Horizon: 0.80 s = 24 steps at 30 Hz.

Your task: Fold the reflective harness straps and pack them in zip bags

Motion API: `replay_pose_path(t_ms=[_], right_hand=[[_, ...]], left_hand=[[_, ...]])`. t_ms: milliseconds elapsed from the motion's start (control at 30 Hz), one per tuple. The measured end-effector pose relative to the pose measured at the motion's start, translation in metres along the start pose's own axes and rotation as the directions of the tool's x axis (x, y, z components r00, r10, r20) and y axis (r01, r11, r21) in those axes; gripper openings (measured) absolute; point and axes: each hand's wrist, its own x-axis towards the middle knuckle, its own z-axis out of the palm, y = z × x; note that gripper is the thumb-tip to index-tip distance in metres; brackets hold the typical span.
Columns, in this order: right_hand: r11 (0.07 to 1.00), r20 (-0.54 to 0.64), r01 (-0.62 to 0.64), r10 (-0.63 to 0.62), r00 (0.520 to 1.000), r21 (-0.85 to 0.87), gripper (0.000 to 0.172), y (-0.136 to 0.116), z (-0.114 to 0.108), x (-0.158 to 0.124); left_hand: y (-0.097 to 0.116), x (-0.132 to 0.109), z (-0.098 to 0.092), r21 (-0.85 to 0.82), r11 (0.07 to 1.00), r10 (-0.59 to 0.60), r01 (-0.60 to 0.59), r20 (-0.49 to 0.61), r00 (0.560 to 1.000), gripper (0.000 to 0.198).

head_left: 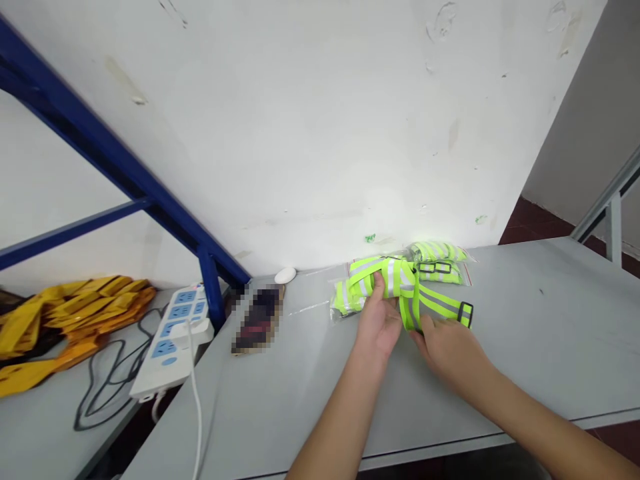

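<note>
Reflective vest (395, 283), neon yellow, bunched just above the table (520, 333), beside bagged vests (440, 261). Left hand (379, 323) has fingers closed around it; right hand (450, 352) has fingers gripping its strap (440, 303).

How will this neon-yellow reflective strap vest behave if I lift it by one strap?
The neon-yellow reflective strap vest looks floppy: its thin bands fold over in the left hand. It is probably light. The black rectangular buckle may swing as it lifts.
</note>
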Motion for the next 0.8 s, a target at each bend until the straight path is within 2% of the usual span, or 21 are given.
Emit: replay_pose_path(t_ms=[67, 133, 200, 267, 333, 400, 467, 533, 600, 667, 733, 800], right_hand=[[0.996, -0.152, 0.090, -0.092, 0.984, -0.014, 0.022, 0.001, -0.002, -0.006], [0.987, -0.230, 0.152, -0.137, 0.963, 0.047, 0.024, 0.007, -0.004, -0.011], [0.975, -0.187, 0.149, -0.117, 0.975, 0.164, 0.026, 0.018, -0.006, -0.013], [0.933, -0.079, 0.085, -0.062, 0.995, 0.349, 0.028, 0.030, -0.008, -0.013], [0.827, -0.022, 0.029, -0.019, 1.000, 0.561, 0.031, 0.040, -0.008, -0.011], [0.682, -0.027, -0.003, 0.033, 0.999, 0.731, 0.042, 0.045, -0.008, -0.007], [0.571, -0.008, -0.058, 0.113, 0.994, 0.819, 0.048, 0.044, -0.008, -0.001], [0.519, 0.027, -0.117, 0.178, 0.984, 0.847, 0.045, 0.042, -0.007, 0.005], [0.550, -0.042, -0.081, 0.208, 0.977, 0.832, 0.036, 0.042, -0.006, 0.010], [0.663, -0.222, 0.060, 0.163, 0.961, 0.747, 0.027, 0.046, -0.003, 0.010], [0.790, -0.424, 0.230, 0.041, 0.905, 0.569, 0.018, 0.052, 0.000, 0.008], [0.853, -0.545, 0.357, -0.104, 0.832, 0.381, 0.014, 0.059, 0.003, 0.004]], left_hand=[[0.004, 0.001, -0.002, -0.023, 1.000, -0.009, 0.010, 0.020, 1.000, 0.035], [0.007, 0.001, -0.006, -0.034, 0.997, -0.060, 0.063, 0.087, 0.994, 0.039], [0.009, 0.003, -0.012, -0.042, 0.993, -0.106, 0.113, 0.141, 0.984, 0.040], [0.009, 0.004, -0.018, -0.028, 0.991, -0.121, 0.127, 0.168, 0.978, 0.037], [0.006, 0.004, -0.024, 0.022, 0.996, -0.088, 0.086, 0.213, 0.973, 0.033], [0.000, 0.004, -0.027, 0.089, 0.996, -0.029, 0.001, 0.320, 0.947, 0.036], [-0.007, 0.002, -0.029, 0.147, 0.987, -0.003, -0.067, 0.432, 0.902, 0.045], [-0.013, 0.000, -0.031, 0.210, 0.974, -0.026, -0.087, 0.482, 0.876, 0.046], [-0.014, -0.002, -0.032, 0.288, 0.952, -0.054, -0.101, 0.485, 0.873, 0.043], [-0.005, -0.006, -0.035, 0.393, 0.907, -0.074, -0.151, 0.501, 0.862, 0.044], [0.010, -0.010, -0.039, 0.528, 0.821, -0.129, -0.218, 0.544, 0.829, 0.050], [0.028, -0.012, -0.042, 0.656, 0.708, -0.244, -0.260, 0.573, 0.782, 0.054]])
